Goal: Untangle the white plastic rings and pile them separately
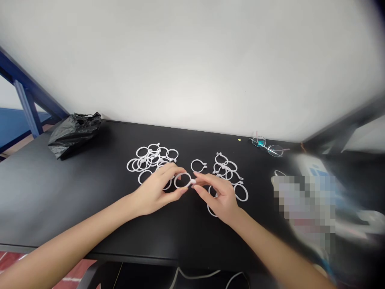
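Above the middle of the table, my left hand (161,186) pinches a white plastic ring (175,182) between thumb and fingers. My right hand (219,196) has its thumb and forefinger at the small clasp on the ring's right side, closed about it. Beyond the hands lies a single ring with parted ends (192,161). Left of it sits a heap of similar white rings (137,149), partly covered by my left hand. Several more rings (247,195) lie in a loose group on the right, some with parted ends, partly behind my right hand.
A crumpled black plastic bag (73,132) rests at the table's back left. Eyeglasses (275,151) lie at the back right near the white wall (186,60). Blurred and pixelated white items (315,172) stand at the right. The black table's (90,237) front edge runs below my forearms.
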Demonstrator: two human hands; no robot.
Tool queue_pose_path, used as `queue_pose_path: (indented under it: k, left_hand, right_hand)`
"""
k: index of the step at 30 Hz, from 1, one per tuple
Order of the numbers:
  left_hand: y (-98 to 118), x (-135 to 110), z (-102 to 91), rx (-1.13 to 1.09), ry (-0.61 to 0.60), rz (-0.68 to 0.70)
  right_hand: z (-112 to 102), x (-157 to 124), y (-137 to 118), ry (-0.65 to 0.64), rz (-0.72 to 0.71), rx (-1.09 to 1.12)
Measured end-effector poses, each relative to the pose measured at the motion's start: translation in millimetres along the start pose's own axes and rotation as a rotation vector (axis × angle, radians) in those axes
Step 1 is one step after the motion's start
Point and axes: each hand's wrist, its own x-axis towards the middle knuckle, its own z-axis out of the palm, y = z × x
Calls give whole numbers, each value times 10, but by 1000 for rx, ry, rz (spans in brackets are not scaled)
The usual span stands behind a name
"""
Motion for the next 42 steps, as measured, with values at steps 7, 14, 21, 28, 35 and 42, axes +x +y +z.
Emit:
queue_pose_path:
  k: [7,14,21,28,35,42]
  left_hand:
    - [-218,38,-133,587,78,129]
    - [-260,35,-121,688,6,130]
    - [-261,49,-125,658,45,126]
    - [-171,9,-37,424,2,266]
    - [-79,-4,76,349,-100,309]
    - [-119,-58,110,364,70,211]
  right_hand:
    - [-87,30,129,-128,65,-441]
    - [-91,3,193,-270,97,-597]
    - [-92,20,194,-189,26,-522]
    - [-109,17,218,-153,15,-649]
    - [-65,-2,194,-178,29,-526]
    - [-18,-14,105,-131,-207,-310]
